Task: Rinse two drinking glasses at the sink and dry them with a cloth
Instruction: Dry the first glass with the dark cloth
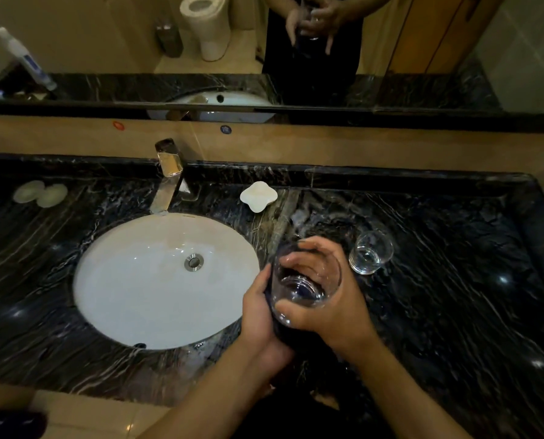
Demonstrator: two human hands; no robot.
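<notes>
A clear drinking glass [305, 285] is held above the dark marble counter, just right of the white oval sink [143, 280]. My right hand [334, 299] grips it, fingers over the rim and thumb on its near side. My left hand [258, 312] cups its left side and base, with a dark cloth [291, 334] pressed between palm and glass. The cloth is mostly hidden under the hands. A second clear glass [370, 252] stands upright on the counter to the right, apart from both hands.
A chrome faucet [168, 175] stands behind the sink; no water is running. A white soap dish [258, 196] sits behind the glasses, and pale round items [40, 193] lie at far left. The mirror runs along the back wall. Bare counter [454, 296] stretches to the right.
</notes>
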